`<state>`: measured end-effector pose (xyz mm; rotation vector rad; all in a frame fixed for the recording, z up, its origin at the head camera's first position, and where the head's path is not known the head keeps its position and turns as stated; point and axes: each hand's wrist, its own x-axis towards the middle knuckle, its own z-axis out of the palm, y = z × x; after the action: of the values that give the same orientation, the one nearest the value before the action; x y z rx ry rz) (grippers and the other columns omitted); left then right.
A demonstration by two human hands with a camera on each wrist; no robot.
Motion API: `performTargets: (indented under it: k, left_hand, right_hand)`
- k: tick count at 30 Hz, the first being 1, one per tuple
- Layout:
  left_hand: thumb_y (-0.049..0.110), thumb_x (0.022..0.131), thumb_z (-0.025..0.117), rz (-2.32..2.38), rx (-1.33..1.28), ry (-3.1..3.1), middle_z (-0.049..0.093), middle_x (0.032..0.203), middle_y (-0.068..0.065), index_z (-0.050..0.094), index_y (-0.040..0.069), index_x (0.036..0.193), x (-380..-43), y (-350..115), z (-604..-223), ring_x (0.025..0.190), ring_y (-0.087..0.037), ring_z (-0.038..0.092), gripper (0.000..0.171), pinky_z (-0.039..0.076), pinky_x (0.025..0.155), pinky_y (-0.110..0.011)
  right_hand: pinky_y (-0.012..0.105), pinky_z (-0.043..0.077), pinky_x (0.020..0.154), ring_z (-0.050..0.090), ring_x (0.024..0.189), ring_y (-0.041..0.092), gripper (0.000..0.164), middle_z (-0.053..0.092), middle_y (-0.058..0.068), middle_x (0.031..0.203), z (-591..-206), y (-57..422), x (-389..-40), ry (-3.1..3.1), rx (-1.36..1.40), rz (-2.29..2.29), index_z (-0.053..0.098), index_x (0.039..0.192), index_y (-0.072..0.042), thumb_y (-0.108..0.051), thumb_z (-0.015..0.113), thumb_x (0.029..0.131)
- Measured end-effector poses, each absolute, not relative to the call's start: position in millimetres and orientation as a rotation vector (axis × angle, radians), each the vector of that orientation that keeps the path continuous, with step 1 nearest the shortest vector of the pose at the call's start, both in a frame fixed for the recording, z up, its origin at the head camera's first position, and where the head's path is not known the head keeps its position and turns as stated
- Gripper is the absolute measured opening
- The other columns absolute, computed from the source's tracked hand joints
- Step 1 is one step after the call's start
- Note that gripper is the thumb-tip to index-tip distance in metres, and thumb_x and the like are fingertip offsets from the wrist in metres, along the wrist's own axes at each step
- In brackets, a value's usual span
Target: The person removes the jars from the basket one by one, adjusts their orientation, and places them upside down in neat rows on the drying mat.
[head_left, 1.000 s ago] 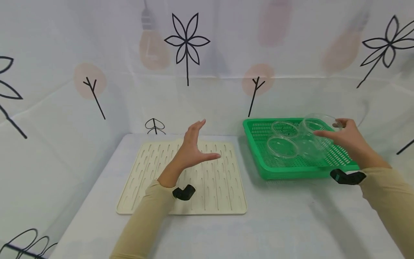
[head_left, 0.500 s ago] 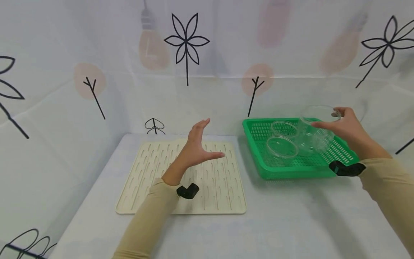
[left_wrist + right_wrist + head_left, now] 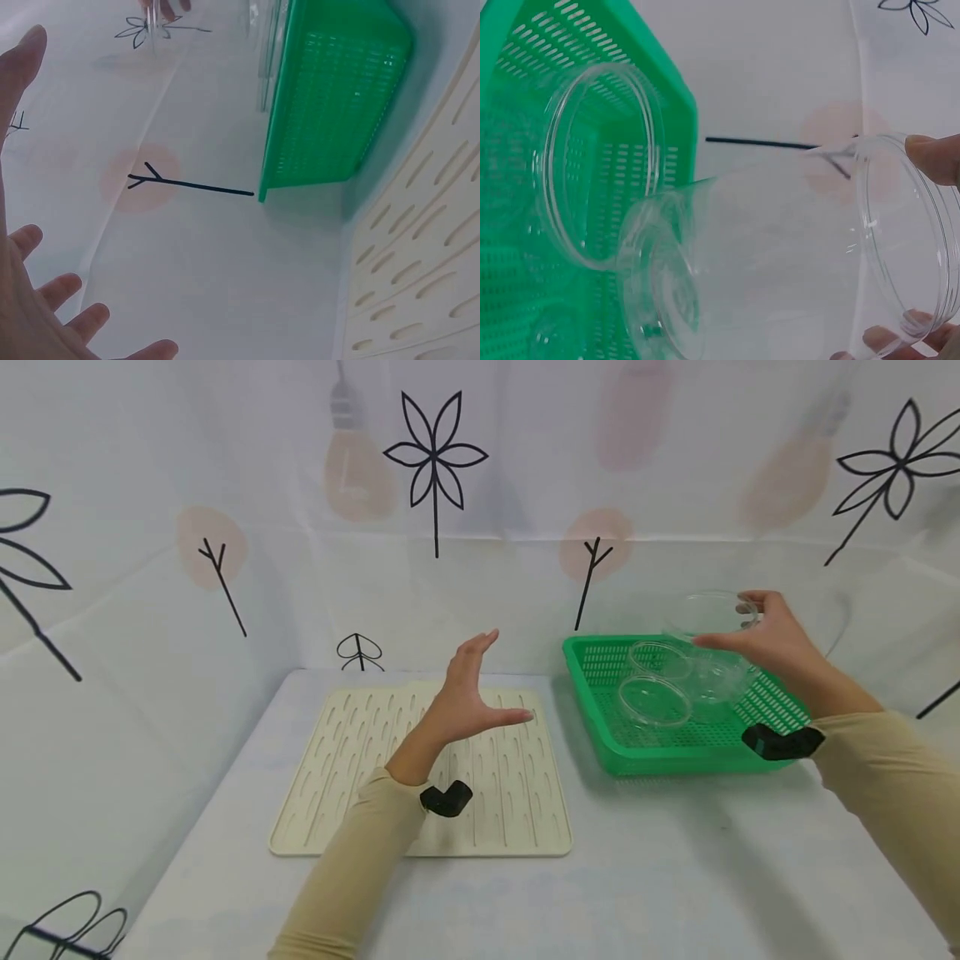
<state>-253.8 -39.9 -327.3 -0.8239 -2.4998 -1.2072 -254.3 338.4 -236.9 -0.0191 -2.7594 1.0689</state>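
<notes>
My right hand grips a clear plastic jar by its threaded rim, thumb on one side and fingers on the other. The jar hangs mouth up over the green basket, its base low over the basket's inside. Beside it, clear jars stand in the basket with their round mouths upward; see-through walls make their outlines hard to separate. Over the cream drying mat hovers my left hand, thumb and fingers spread wide with nothing between them.
The mat lies flat on the white-covered table, left of the basket. Behind stands a white fabric backdrop with printed flowers and bulbs. Another cloth wall rises at the left.
My right hand has lifted the jar and carried it a little leftward. The left hand has drifted slightly right and up, fingers still spread.
</notes>
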Motion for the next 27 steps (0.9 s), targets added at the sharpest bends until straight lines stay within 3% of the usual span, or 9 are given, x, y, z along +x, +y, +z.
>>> performTargets:
  k: [17, 27]
  left_hand:
    - [0.046, 0.066, 0.08, -1.249, -0.849, -2.507, 0.014, 0.151, 0.003, 0.013, 0.027, 0.149, -262.0, -17.2, -321.9, 0.137, -0.015, 0.014, 0.108, 0.029, 0.104, -0.048]
    - [0.047, 0.066, 0.081, -1.278, -0.863, -2.506, 0.014, 0.151, 0.002, 0.013, 0.027, 0.149, -266.7, -6.3, -317.1, 0.137, -0.017, 0.015, 0.109, 0.031, 0.103, -0.049]
  right_hand:
    - [0.059, 0.03, 0.096, 0.023, 0.129, 0.044, 0.104, 0.016, 0.023, 0.148, -229.3, 286.1, -262.6, -2.775, 0.177, 1.207, 0.004, 0.147, -0.002, -0.035, 0.074, 0.079]
    - [0.057, 0.032, 0.095, 0.027, 0.128, 0.043, 0.099, 0.023, 0.022, 0.145, -226.8, 259.4, -263.3, -2.798, 0.299, 1.187, 0.014, 0.146, -0.003, -0.032, 0.077, 0.076]
